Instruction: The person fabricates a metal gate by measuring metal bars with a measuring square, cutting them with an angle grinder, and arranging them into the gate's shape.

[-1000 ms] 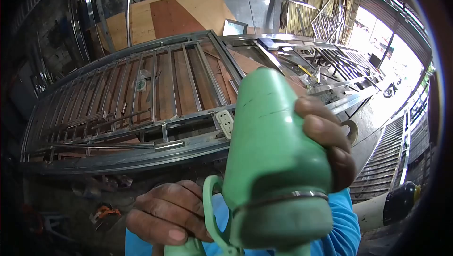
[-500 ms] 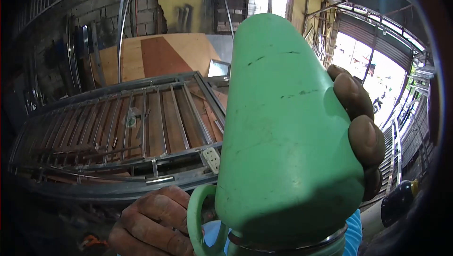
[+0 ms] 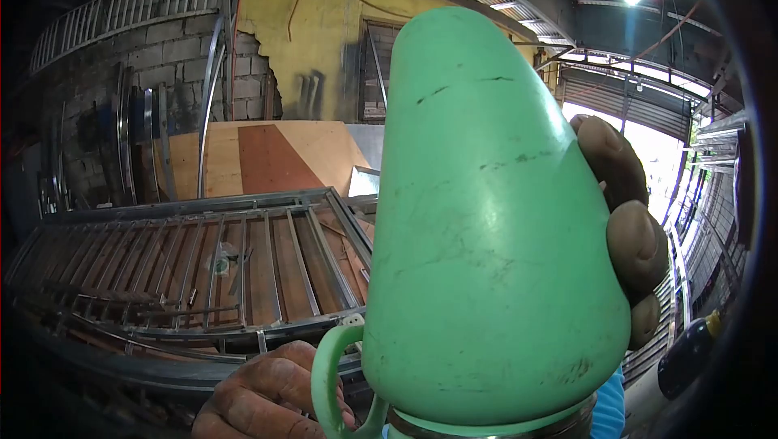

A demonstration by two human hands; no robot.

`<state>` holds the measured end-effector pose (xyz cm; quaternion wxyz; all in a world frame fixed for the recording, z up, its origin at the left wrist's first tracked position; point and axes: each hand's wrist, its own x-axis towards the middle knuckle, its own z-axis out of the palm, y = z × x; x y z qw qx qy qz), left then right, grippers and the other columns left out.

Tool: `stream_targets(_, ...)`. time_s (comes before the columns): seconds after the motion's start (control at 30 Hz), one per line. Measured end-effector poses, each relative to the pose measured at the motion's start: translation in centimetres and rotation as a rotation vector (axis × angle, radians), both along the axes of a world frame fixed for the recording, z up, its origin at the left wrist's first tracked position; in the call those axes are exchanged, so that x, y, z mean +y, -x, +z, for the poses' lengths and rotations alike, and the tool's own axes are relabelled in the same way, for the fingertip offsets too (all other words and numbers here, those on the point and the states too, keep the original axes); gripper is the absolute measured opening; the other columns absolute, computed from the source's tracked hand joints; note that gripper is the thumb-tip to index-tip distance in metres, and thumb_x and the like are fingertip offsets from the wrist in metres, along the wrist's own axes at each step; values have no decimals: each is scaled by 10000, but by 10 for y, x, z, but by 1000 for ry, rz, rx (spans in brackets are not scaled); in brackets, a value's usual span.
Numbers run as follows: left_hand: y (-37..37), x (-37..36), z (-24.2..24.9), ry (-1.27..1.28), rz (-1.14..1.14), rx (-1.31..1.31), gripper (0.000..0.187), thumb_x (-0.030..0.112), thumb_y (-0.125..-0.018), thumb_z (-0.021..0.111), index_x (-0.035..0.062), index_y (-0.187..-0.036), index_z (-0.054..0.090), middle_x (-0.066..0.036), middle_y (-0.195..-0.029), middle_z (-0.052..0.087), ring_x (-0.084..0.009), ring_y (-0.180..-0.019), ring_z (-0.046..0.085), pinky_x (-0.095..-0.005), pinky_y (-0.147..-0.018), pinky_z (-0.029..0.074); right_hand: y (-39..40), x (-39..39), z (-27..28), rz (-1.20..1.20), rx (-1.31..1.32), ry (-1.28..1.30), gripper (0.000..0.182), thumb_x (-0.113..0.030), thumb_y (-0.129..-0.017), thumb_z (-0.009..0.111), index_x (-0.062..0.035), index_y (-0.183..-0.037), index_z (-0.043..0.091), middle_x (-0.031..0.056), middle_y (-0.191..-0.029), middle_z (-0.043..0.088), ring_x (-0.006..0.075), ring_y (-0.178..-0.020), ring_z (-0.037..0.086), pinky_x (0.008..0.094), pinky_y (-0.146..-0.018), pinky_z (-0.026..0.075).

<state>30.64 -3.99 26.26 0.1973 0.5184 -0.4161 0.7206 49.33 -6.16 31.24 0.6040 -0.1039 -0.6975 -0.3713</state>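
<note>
A scuffed green water bottle (image 3: pixel 494 228) fills the middle of the view, tilted up with its base high and its metal-rimmed neck low, close to the camera. The fingers of my right hand (image 3: pixel 628 204) wrap round its right side; the palm is hidden behind it. A green loop handle (image 3: pixel 326 382) hangs at the bottle's lower left. Just behind that loop, my left hand (image 3: pixel 263 394) has its fingers curled. Whether it grips the loop or something else is hidden.
A metal frame with many bars (image 3: pixel 203 269) lies beyond my left hand. Wooden boards (image 3: pixel 267 159) lean against the yellow wall (image 3: pixel 304 26). Metal lengths (image 3: pixel 126 139) stand at the left. A dark cylinder (image 3: pixel 689 354) is at the lower right.
The view has tipped upward, so the background sits lower and more roof shows. The bottle remains raised in my right hand. My left hand appears slightly lower, still by the loop.
</note>
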Motion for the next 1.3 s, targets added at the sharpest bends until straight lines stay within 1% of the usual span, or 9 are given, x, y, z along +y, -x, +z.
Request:
stream_targets(0.23, 9, -12, 9, 54, 18, 33, 364, 415, -926, 501, 81, -1069, 519, -129, -928, 630, -204, -690, 504, -341, -590, 348, 0, -8, 4, -9, 7, -22, 652, -202, -723, 740, -37, -1240, 380, 236, -1118, 567, 411, -981, 595, 499, -861, 479)
stream_targets(0.4, -15, -15, -2, 145, -2, -186, 344, 402, -926, 508, 81, -1046, 528, -125, -914, 638, -191, -672, 507, -337, -588, 340, 4, -15, 3, -11, 2, -40, 636, -201, -732, 732, -40, -1237, 380, 234, -1113, 568, 412, -979, 596, 500, -859, 482)
stream_targets(0.67, -4, -19, 9, 107, 24, -100, 330, 398, -928, 507, 83, -1021, 541, -116, -887, 641, -174, -635, 490, -326, -574, 318, 3, -27, 1, -20, -2, -59, 611, -198, -747, 719, -43, -1231, 380, 232, -1106, 570, 412, -975, 598, 503, -855, 486)
stream_targets(0.97, -24, -40, 7, 329, 5, -226, 301, 408, -925, 505, 113, -967, 549, -78, -809, 633, -159, -600, 476, -320, -568, 318, -7, -24, 11, -42, 31, -57, 583, -196, -764, 704, -48, -1225, 380, 229, -1098, 572, 413, -971, 600, 505, -851, 491)
stream_targets(1.03, -31, -56, 15, 460, -34, -304, 295, 412, -925, 503, 122, -951, 549, -69, -794, 632, -154, -593, 475, -317, -568, 322, -7, -24, 9, -45, 38, -57, 576, -195, -768, 701, -49, -1223, 380, 228, -1096, 572, 413, -970, 601, 506, -850, 492)
stream_targets(1.1, -30, -59, 14, 481, -14, -221, 294, 417, -924, 501, 127, -949, 549, -65, -793, 633, -152, -594, 477, -315, -570, 326, -8, -26, 4, -48, 49, -49, 570, -194, -771, 698, -50, -1222, 380, 228, -1094, 573, 413, -969, 601, 507, -849, 493)
stream_targets(1.2, -10, -40, 2, 323, 74, 19, 297, 420, -924, 500, 133, -983, 546, -65, -825, 638, -155, -614, 487, -318, -569, 329, -5, -24, -2, -45, 50, -31, 561, -193, -777, 693, -51, -1220, 380, 227, -1091, 573, 413, -968, 602, 507, -848, 495)
stream_targets(1.27, -10, -28, -2, 224, 83, 44, 301, 419, -924, 500, 139, -1029, 539, -65, -863, 642, -161, -635, 496, -324, -566, 329, -5, -24, -7, -43, 65, -18, 554, -193, -781, 689, -52, -1218, 380, 226, -1090, 574, 414, -967, 602, 508, -847, 496)
stream_targets(1.3, -3, -24, -5, 183, 70, 140, 274, 351, -917, 529, 125, -1071, 530, -71, -899, 634, -183, -703, 522, -346, -647, 372, -9, -24, -8, -49, 76, -16, 551, -192, -782, 688, -52, -1218, 380, 226, -1089, 574, 414, -967, 603, 508, -847, 497)
